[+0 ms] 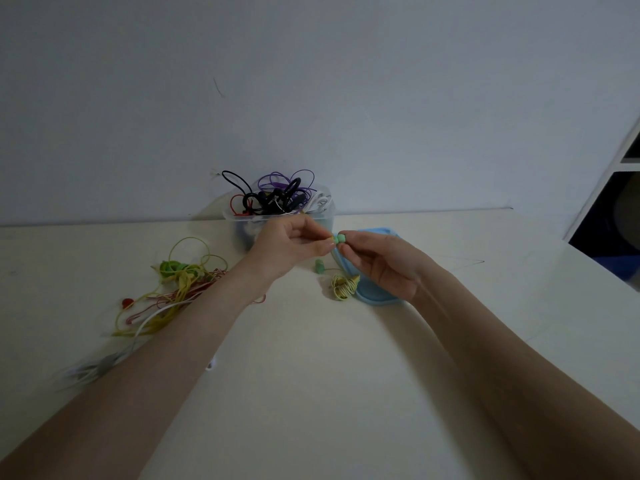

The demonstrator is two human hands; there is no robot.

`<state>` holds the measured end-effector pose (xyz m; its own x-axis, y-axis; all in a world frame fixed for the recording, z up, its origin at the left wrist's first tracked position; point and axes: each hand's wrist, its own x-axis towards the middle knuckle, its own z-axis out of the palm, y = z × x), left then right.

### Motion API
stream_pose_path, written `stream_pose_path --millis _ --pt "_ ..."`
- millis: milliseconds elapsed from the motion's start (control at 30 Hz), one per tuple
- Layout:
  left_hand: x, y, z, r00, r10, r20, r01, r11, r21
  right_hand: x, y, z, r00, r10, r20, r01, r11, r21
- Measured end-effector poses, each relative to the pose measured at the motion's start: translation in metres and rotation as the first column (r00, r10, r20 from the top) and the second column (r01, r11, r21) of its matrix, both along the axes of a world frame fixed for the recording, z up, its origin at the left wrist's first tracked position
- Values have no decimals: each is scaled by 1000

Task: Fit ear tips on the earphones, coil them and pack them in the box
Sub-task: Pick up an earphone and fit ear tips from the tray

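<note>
the pale counter (pixel 311 358) carries everything: a clear plastic tub (pixel 242 233) at the back wall stuffed with black, purple and white cords, a loose tangle of yellow, pink and white earphones (pixel 173 292) at left, a blue lid or tray (pixel 375 299) under the right wrist, a small yellow coiled bundle (pixel 343 287) beside it. raised above these, the left hand (pixel 291 247) and right hand (pixel 384 263) each pinch one end of a green earbud (pixel 338 239). it looks light, small and probably slippery, best gripped by its hard body while the soft tip is pushed on. nothing blocks the hands.
</note>
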<state>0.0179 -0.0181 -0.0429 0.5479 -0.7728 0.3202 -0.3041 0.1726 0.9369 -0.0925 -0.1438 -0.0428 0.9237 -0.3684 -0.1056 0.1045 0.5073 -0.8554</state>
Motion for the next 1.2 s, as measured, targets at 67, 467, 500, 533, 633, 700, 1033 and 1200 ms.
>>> stream_pose_path --millis 67,467,500,533,633,700,1033,1200 --pt "0 0 -1 1000 -9 16 9 1000 5 0 1 0 1000 15 -16 -15 1000 -6" --pt "-5 -2 -10 926 -85 -369 57 995 -86 -3 3 6 999 50 -16 -49 997 57" --pt "-5 -3 -9 908 -96 -407 64 994 -91 -3 4 6 999 48 -18 -47 998 48" --pt "-6 -3 -9 895 -103 -434 70 993 -92 -3 4 5 999 48 -20 -47 998 40" --pt "-6 -4 -8 867 -111 -486 72 993 -98 -2 4 5 999 44 -22 -44 999 25" --pt "-5 -4 -9 875 -96 -474 62 994 -87 -1 4 4 999 26 -31 -26 1000 2" --pt "-3 -4 -12 933 0 -360 12 999 31 -5 3 3 997 -59 -58 52 992 -111" --pt "-4 -3 -12 993 41 -115 -36 998 48 -6 3 3 993 -74 -96 57 984 -168"
